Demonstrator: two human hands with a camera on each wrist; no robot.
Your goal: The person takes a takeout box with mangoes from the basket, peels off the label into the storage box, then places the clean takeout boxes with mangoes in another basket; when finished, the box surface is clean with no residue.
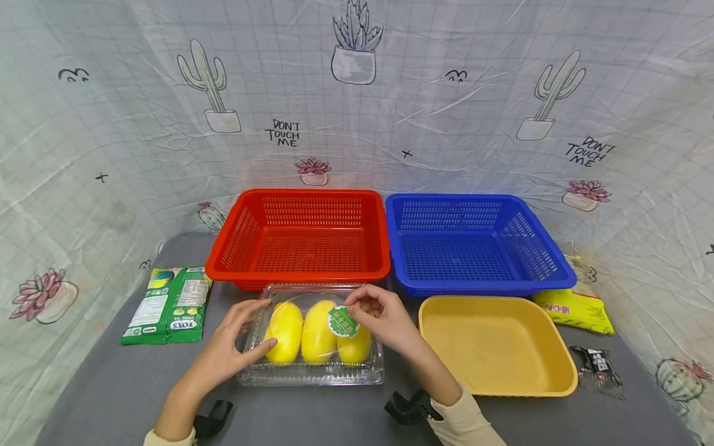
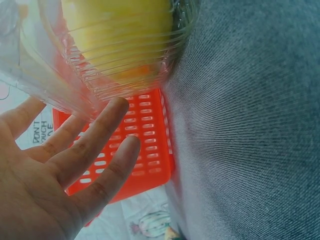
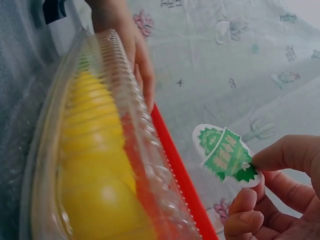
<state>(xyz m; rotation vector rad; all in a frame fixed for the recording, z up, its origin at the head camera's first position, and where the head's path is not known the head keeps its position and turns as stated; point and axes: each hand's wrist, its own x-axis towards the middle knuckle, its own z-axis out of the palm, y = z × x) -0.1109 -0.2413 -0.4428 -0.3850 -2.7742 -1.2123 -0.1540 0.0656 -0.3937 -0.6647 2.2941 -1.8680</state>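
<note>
A clear plastic clamshell box [image 1: 312, 375] holds three yellow mangoes [image 1: 318, 334] behind its lid. My right hand [image 1: 386, 319] pinches a round green-and-white sticker [image 3: 227, 155] by its edge, between thumb and index finger. In the right wrist view the sticker is apart from the lid, with air between them. At the box's left end, my left hand [image 1: 231, 341] spreads its fingers along the side and over the lid's corner. Seen from the left wrist, those fingers [image 2: 112, 117] are fairly straight beside the plastic wall.
A red basket [image 1: 307, 277] stands right behind the box, with a blue basket [image 1: 480, 288] next to it. The yellow tray [image 1: 496, 347] is at the right. A green snack bag [image 1: 167, 310] lies left; a yellow bag [image 1: 580, 310] and small black packet [image 1: 599, 368] lie right.
</note>
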